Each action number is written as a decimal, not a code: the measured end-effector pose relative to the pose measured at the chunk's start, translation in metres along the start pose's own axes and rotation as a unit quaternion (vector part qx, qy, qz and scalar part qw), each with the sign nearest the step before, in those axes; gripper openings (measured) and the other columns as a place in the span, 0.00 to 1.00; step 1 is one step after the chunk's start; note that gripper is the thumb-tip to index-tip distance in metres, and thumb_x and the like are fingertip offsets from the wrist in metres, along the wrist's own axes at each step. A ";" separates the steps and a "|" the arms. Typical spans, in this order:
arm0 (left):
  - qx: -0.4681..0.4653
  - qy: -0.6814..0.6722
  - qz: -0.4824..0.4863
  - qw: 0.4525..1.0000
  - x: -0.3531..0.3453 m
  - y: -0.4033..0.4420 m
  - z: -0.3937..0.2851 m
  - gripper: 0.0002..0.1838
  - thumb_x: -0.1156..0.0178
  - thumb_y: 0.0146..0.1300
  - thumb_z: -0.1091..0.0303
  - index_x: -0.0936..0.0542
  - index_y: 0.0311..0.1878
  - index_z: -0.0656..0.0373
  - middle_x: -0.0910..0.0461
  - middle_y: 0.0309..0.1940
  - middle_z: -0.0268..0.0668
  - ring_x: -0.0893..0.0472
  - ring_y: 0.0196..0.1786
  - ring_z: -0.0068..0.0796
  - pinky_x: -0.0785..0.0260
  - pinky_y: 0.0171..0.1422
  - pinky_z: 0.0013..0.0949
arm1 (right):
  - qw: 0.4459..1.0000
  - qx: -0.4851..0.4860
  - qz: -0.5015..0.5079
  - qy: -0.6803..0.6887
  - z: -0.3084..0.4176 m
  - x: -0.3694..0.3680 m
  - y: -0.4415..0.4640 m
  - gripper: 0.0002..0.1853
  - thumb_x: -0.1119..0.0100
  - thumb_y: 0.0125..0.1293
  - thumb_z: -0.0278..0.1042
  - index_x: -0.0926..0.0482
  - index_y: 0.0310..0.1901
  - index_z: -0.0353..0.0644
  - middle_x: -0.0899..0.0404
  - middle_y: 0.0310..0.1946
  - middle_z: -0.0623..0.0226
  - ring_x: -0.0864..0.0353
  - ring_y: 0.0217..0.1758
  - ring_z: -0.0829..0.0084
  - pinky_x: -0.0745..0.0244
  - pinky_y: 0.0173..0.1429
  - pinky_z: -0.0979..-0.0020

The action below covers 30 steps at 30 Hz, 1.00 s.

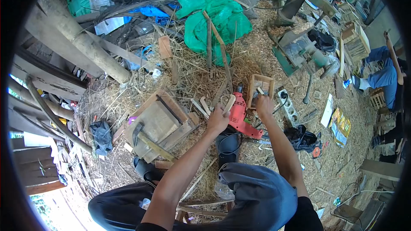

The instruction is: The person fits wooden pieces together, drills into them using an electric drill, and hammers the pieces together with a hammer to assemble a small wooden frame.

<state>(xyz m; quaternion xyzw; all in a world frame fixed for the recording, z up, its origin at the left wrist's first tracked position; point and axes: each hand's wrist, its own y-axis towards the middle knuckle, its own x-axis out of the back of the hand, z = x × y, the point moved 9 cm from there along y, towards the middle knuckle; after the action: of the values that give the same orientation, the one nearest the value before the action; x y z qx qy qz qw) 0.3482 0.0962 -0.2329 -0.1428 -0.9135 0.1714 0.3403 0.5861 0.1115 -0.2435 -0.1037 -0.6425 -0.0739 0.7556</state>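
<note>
Drill, red-bodied, lies between the 2 hands, its chuck toward the far side and its handle angling near and right. The left hand is just beside it, on its left, and is the nearer of the 2. That hand is closed around a pale wooden strip, which leans far and slightly right, roughly along the line of the body. The right hand is at the near end of a small wooden box, right of the chuck, fingers curled down; a pale piece shows at its fingertips, but whether they grip it, I cannot tell.
</note>
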 end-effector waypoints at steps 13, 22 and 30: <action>0.060 -0.272 0.020 0.960 0.042 0.016 0.014 0.12 0.56 0.70 0.61 0.31 0.41 0.62 0.26 0.27 0.34 0.22 0.31 0.25 0.31 0.37 0.29 | 0.994 0.037 -0.025 0.100 -0.035 0.001 -0.017 0.06 0.36 0.52 0.29 0.13 0.32 0.46 0.17 0.29 0.53 0.20 0.41 0.52 0.25 0.47 0.56; 0.083 -0.334 0.135 0.929 0.007 0.014 0.017 0.20 0.66 0.71 0.52 0.30 0.42 0.58 0.34 0.22 0.26 0.30 0.24 0.24 0.34 0.34 0.32 | 0.916 -0.078 -0.074 0.387 -0.066 0.052 -0.021 0.05 0.34 0.59 0.29 0.16 0.35 0.37 0.17 0.27 0.58 0.18 0.28 0.68 0.26 0.35 0.69; 0.017 -0.382 0.190 0.904 0.013 -0.008 -0.049 0.17 0.59 0.71 0.52 0.30 0.41 0.55 0.34 0.21 0.24 0.30 0.25 0.21 0.34 0.35 0.32 | 0.698 -0.118 0.058 0.703 -0.032 0.093 -0.025 0.09 0.37 0.64 0.29 0.18 0.42 0.34 0.17 0.33 0.68 0.19 0.34 0.76 0.25 0.40 0.73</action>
<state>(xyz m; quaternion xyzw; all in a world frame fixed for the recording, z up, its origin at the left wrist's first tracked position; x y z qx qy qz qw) 0.3705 0.1045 -0.1876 -0.2315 -0.9261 0.2894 -0.0712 0.6256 0.0814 -0.1548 -0.1473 0.0975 -0.1568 0.9717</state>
